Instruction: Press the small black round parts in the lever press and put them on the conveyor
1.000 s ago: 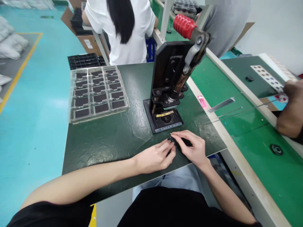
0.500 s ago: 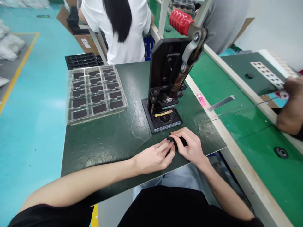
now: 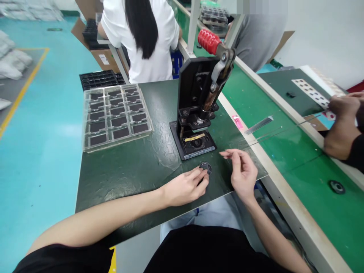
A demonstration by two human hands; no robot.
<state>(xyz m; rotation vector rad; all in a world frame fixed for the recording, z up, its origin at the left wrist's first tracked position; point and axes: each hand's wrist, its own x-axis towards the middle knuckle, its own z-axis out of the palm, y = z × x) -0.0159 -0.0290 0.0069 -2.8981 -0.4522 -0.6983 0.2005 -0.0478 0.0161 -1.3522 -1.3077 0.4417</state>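
Observation:
A small round black disc-shaped part (image 3: 205,167) lies at the front of the dark green table, tilted slightly, with pale marks on its face. My left hand (image 3: 189,185) grips its near edge, fingers bent together over it. To the right, apart from the disc, my right hand (image 3: 243,170) is raised above the table. Its thumb and fingers are drawn together; anything between them is too small to make out. Just beyond both hands stands a black hand press (image 3: 196,94) with a red-gripped lever (image 3: 209,41). A yellow strip (image 3: 195,137) lies across its base.
A clear compartment tray (image 3: 118,116) with dark pieces stands at the table's left. Along the right runs a green belt (image 3: 301,163) carrying thin dark strips (image 3: 259,124) and a black ring-shaped part (image 3: 336,187). Another person's hands (image 3: 345,106) work beyond it.
My right hand has left the disc, moving right and up. My left hand stays on the disc, whose face now shows more. The view has shifted slightly.

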